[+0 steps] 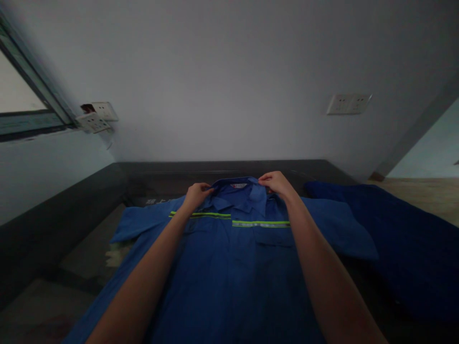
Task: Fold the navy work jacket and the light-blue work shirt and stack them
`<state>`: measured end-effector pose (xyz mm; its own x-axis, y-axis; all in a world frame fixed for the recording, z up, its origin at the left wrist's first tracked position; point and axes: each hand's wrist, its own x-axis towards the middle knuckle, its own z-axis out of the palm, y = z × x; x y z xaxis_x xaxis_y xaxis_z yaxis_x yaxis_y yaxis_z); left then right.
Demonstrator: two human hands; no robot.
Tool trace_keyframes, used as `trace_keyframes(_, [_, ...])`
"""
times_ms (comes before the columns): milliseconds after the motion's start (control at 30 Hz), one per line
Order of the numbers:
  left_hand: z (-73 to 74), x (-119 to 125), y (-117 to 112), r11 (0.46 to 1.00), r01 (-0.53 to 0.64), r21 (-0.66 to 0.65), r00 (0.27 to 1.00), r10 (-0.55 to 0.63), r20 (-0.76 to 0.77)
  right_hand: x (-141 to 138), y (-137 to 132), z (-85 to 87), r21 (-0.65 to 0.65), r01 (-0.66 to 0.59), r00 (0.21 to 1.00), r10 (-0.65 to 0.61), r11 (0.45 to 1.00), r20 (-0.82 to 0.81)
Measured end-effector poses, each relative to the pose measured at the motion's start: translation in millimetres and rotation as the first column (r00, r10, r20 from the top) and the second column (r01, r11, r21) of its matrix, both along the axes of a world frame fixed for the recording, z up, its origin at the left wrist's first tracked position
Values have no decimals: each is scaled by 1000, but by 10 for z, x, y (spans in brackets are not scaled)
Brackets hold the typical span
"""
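A blue short-sleeved work shirt (229,267) with yellow-green reflective stripes across the chest lies flat, front up, on a dark table (89,191). Its collar points away from me. My left hand (195,195) pinches the left side of the collar, fingers closed on the cloth. My right hand (276,185) pinches the collar's right side the same way. Both forearms stretch out over the body of the shirt.
A darker blue garment (394,239) lies heaped on the table to the right of the shirt. A grey wall stands behind the table, with a socket plate (348,103) at the right and loose sockets (96,117) under a window frame at the left.
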<state>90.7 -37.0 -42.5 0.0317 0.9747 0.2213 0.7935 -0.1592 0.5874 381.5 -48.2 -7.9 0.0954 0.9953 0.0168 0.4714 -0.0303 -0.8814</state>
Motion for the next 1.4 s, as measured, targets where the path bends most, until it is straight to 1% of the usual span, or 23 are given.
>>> trace_keyframes(133, [20, -25, 11, 1000, 28, -5, 998, -27, 62, -12, -21, 48, -40, 34, 997, -37, 999, -71])
trace_keyframes(200, [41, -38, 14, 999, 51, -7, 989, -50, 137, -21, -32, 64, -62, 38, 989, -47, 997, -143])
trace_keyframes(267, [60, -49, 7, 997, 74, -10, 966, -70, 248, -32, -46, 79, -81, 30, 976, -46, 996, -211])
trace_keyframes(333, [70, -55, -7, 995, 97, -22, 926, -82, 369, -45, -58, 93, -87, 25, 967, -47, 996, -251])
trace_keyframes(400, [76, -55, -24, 990, 132, -57, 860, -86, 503, -55, -66, 105, -79, 35, 966, -54, 996, -253])
trace_keyframes(467, [85, -49, -38, 980, 171, -105, 796, -74, 601, -60, -71, 115, -69, 48, 970, -63, 996, -235])
trace_keyframes(600, [123, -47, -56, 948, 247, -201, 686, -24, 727, -51, -70, 115, -58, 27, 986, -36, 998, -160])
trace_keyframes(667, [142, -60, -67, 918, 309, -249, 661, -20, 750, -38, -61, 102, -41, -2, 994, -3, 999, -112])
trace_keyframes(733, [154, -75, -85, 881, 369, -297, 673, -32, 739, -22, -43, 82, -17, -14, 998, 13, 1000, -63])
trace_keyframes(800, [160, -83, -105, 849, 412, -332, 694, -56, 718, -7, -23, 58, 19, -1, 1000, 1, 1000, -22])
trace_keyframes(900, [164, -77, -126, 836, 444, -323, 681, -81, 728, 8, -3, 24, 83, 47, 999, -46, 995, -14])
trace_keyframes(1000, [167, -63, -124, 847, 430, -312, 672, -69, 738, 18, 6, -11, 116, 84, 995, -77, 990, -62])
trace_keyframes(1100, [161, -54, -109, 859, 397, -323, 704, -59, 708, 34, 28, -62, 96, 104, 991, -95, 990, -98])
trace_keyframes(1233, [146, -37, -98, 896, 348, -276, 731, -75, 678, 66, 98, -151, 69, 69, 990, -59, 995, -126])
trace_keyframes(1300, [149, -33, -96, 926, 297, -235, 790, -100, 605, 79, 134, -193, 68, 65, 991, -56, 996, -125])
trace_keyframes(1400, [164, -41, -91, 964, 208, -165, 915, -132, 381, 91, 162, -239, 53, 73, 992, -67, 996, -107])
